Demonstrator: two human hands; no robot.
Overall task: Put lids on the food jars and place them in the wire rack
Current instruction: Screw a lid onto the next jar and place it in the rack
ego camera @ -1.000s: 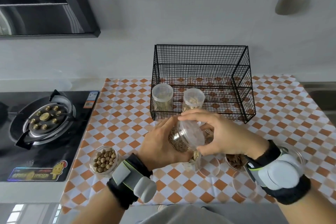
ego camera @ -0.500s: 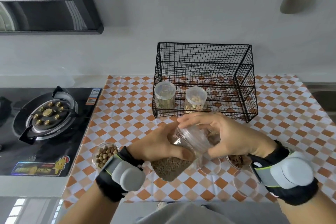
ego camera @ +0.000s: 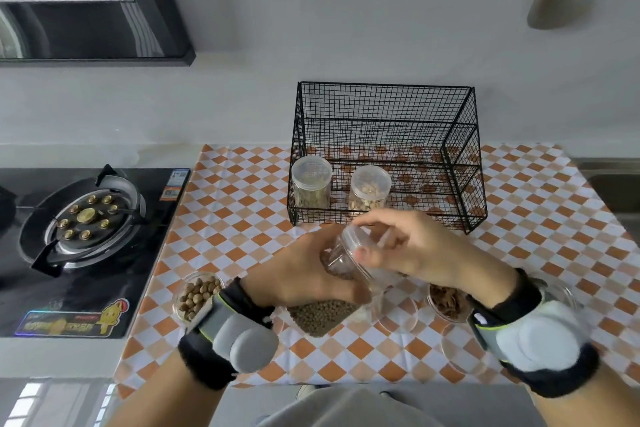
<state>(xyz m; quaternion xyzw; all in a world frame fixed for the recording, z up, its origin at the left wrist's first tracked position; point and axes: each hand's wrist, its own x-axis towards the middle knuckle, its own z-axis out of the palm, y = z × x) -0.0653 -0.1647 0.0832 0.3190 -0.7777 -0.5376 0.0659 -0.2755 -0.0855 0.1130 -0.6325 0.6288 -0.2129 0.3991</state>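
Our left hand point(ego camera: 304, 270) grips a clear plastic jar of small brown pellets point(ego camera: 329, 308), tilted. Our right hand point(ego camera: 412, 246), at the jar's 1 o'clock, curls its fingers round the clear round lid point(ego camera: 353, 239).

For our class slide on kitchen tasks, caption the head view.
Left hand holds a jar while right hand fits its lid; two lidded jars stand in the wire rack.

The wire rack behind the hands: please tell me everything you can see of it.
The wire rack is a black box of thin metal mesh, open at the top, with a tall back wall and a low front. It stands upright on the checked cloth by the wall. Inside, at its left end, stand two clear lidded jars; the rest holds nothing. Neither hand touches it.
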